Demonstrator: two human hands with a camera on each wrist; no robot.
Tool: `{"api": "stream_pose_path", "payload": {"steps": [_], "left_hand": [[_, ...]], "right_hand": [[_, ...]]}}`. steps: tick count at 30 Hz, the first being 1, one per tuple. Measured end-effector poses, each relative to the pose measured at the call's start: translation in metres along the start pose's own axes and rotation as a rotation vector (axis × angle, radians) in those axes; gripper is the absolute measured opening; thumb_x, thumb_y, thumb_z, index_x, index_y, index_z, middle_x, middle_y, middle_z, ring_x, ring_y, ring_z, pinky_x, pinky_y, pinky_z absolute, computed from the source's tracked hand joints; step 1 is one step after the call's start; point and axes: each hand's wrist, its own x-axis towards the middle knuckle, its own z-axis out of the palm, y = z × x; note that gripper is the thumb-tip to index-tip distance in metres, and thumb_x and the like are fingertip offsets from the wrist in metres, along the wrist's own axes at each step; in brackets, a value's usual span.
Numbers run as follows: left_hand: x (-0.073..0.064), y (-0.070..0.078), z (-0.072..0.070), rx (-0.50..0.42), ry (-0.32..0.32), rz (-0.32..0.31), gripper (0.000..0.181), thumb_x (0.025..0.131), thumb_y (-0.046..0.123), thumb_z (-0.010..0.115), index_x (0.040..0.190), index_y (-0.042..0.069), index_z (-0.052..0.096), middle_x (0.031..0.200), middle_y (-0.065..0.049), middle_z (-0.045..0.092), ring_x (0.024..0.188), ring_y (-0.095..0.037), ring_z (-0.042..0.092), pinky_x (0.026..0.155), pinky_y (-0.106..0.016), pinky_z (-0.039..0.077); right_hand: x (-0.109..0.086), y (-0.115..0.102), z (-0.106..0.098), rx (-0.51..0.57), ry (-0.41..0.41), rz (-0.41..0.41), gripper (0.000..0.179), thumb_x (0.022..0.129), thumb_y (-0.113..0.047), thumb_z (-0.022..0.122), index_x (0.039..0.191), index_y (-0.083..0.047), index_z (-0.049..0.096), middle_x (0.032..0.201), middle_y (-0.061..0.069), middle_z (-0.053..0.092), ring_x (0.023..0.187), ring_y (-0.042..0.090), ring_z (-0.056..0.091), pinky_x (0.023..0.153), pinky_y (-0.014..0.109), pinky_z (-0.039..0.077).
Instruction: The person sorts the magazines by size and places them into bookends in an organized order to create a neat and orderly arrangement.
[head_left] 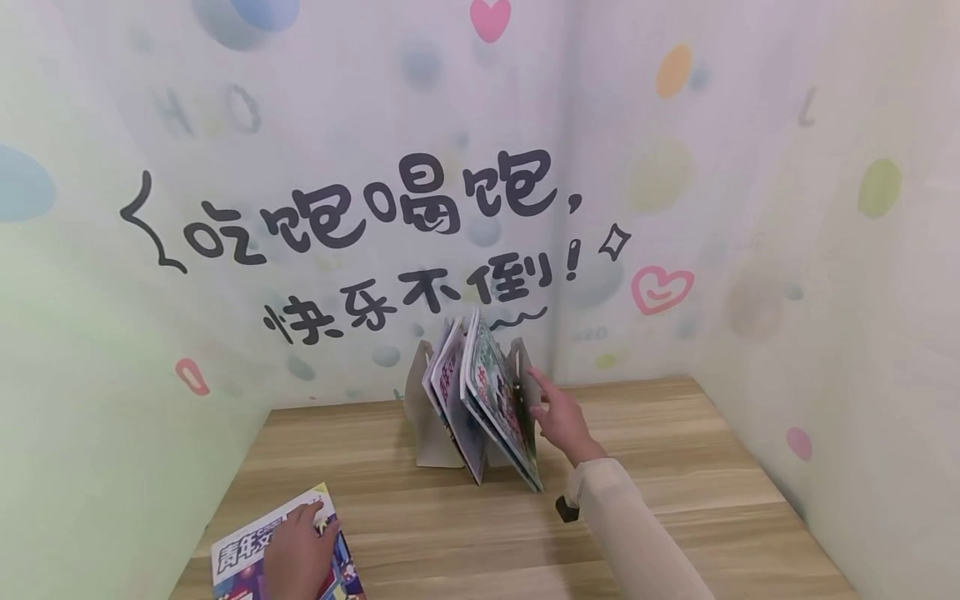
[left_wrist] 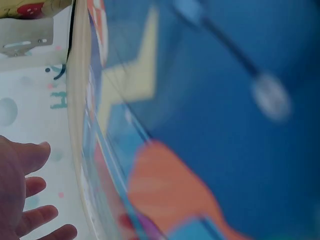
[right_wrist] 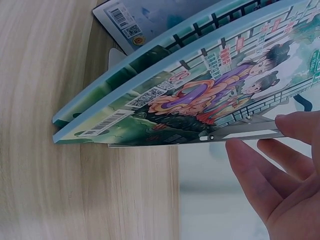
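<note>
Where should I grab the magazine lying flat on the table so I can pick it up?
Probably by its far edge. The magazine lies flat on the table, so there is nothing to wrap around; the left hand rests on its cover. Slide fingers under the thin far edge, thumb on top, and pinch, coming from above.
</note>
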Motion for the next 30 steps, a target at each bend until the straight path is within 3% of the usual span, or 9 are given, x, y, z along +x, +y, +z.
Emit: {"api": "stream_pose_path", "payload": {"steps": [6, 13, 22, 28, 30], "left_hand": [[-0.003, -0.009, -0.006, 0.029, -0.092, -0.058, 0.049, 0.084, 0.029, 0.074, 0.118, -0.004, 0.061, 0.120, -0.028, 0.057, 0.105, -0.048, 0.053, 0.088, -0.063, 0.041], [-0.005, -0.015, -0.011, 0.047, -0.177, -0.168, 0.059, 0.086, 0.035, 0.070, 0.126, -0.005, 0.055, 0.126, -0.031, 0.051, 0.110, -0.051, 0.048, 0.085, -0.069, 0.038], [-0.007, -0.031, -0.012, 0.063, -0.230, -0.333, 0.077, 0.083, 0.049, 0.069, 0.132, -0.005, 0.047, 0.128, -0.034, 0.042, 0.116, -0.060, 0.034, 0.094, -0.074, 0.026], [-0.008, -0.041, -0.016, 0.056, -0.255, -0.387, 0.092, 0.079, 0.063, 0.067, 0.136, -0.004, 0.040, 0.134, -0.038, 0.029, 0.120, -0.066, 0.021, 0.094, -0.078, 0.020], [-0.009, -0.043, -0.017, 0.024, -0.251, -0.398, 0.093, 0.077, 0.060, 0.070, 0.135, -0.005, 0.038, 0.135, -0.040, 0.024, 0.120, -0.069, 0.016, 0.095, -0.080, 0.016]], "right_hand": [[0.000, -0.001, 0.000, -0.010, -0.005, 0.002, 0.070, 0.091, 0.000, 0.062, 0.150, -0.030, 0.038, 0.125, 0.025, 0.060, 0.094, 0.034, 0.065, 0.051, 0.029, 0.053], [0.000, -0.001, 0.000, -0.007, -0.002, -0.008, 0.071, 0.091, 0.000, 0.062, 0.149, -0.032, 0.037, 0.127, 0.028, 0.058, 0.093, 0.035, 0.065, 0.050, 0.029, 0.053], [-0.001, -0.002, 0.001, -0.007, -0.005, 0.004, 0.070, 0.091, 0.000, 0.062, 0.149, -0.032, 0.037, 0.127, 0.027, 0.058, 0.097, 0.036, 0.064, 0.050, 0.029, 0.053], [-0.001, -0.003, 0.000, 0.006, -0.010, 0.013, 0.069, 0.092, -0.001, 0.061, 0.149, -0.032, 0.037, 0.129, 0.027, 0.056, 0.101, 0.037, 0.063, 0.052, 0.029, 0.054], [-0.001, -0.003, -0.001, 0.008, -0.013, 0.017, 0.069, 0.093, -0.001, 0.061, 0.149, -0.033, 0.037, 0.130, 0.026, 0.056, 0.102, 0.037, 0.063, 0.052, 0.029, 0.054]]}}
